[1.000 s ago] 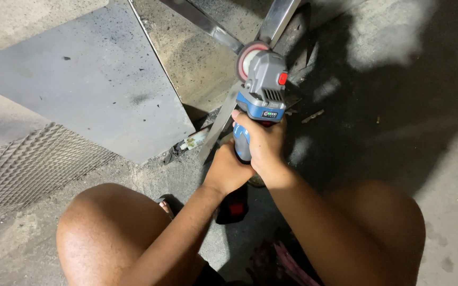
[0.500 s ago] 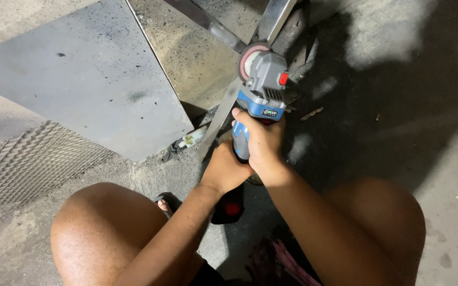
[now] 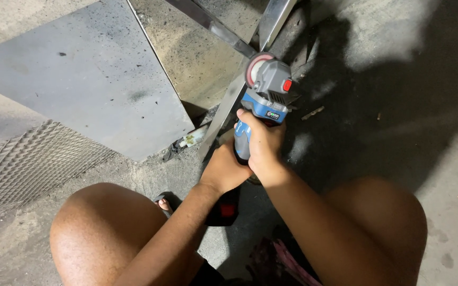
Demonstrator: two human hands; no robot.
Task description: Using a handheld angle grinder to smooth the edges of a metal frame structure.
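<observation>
Blue and grey, the angle grinder [image 3: 266, 100] sits in both hands of the person, who squats on the concrete floor [image 3: 441, 175]. The right hand [image 3: 261, 145] is wrapped tight around the blue body of the tool, fingers closed over it. The left hand [image 3: 223, 169] closes on the lower part of the handle, just above the dark battery pack [image 3: 228, 207], and it touches the right hand.

Compared with the pictures of a moment ago, very little has changed. The grinder keeps almost the same place and the same tilt, with its reddish disc [image 3: 254, 66] close against the metal bars [image 3: 229, 103] where they cross. The grip of both hands is the same, only the view has shifted a little. No sparks are visible, so one cannot tell whether the disc turns or really touches the steel. The steady pose suggests the work goes on at the same spot of the joint.

To the left lie a flat grey metal sheet [image 3: 80, 79] and a piece of expanded mesh [image 3: 27, 164], both well apart from the hands. A sandalled foot [image 3: 163, 204] shows between the knees.
</observation>
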